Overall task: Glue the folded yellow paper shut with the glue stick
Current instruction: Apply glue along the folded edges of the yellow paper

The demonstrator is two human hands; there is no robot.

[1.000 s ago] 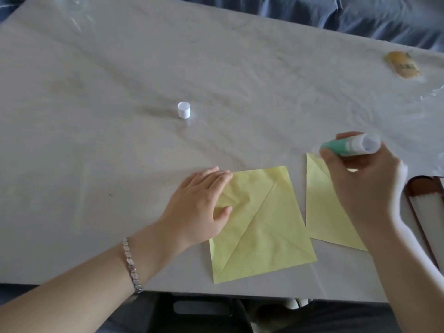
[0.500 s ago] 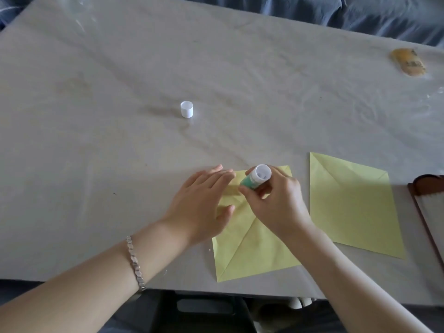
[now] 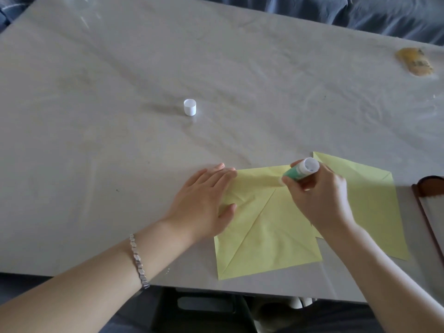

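Left hand (image 3: 204, 207) presses folded yellow paper (image 3: 264, 236) flat, right hand (image 3: 317, 198) grips glue stick (image 3: 301, 171), on wrinkled grey table (image 3: 108, 140).

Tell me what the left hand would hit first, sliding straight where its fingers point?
Probably nothing: past the left hand only bare table shows; the glue stick sits right of that line.

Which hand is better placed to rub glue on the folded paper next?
The right hand. It already grips the glue stick, tip down near the top of the paper. The left hand lies flat on the paper, pressing it down.
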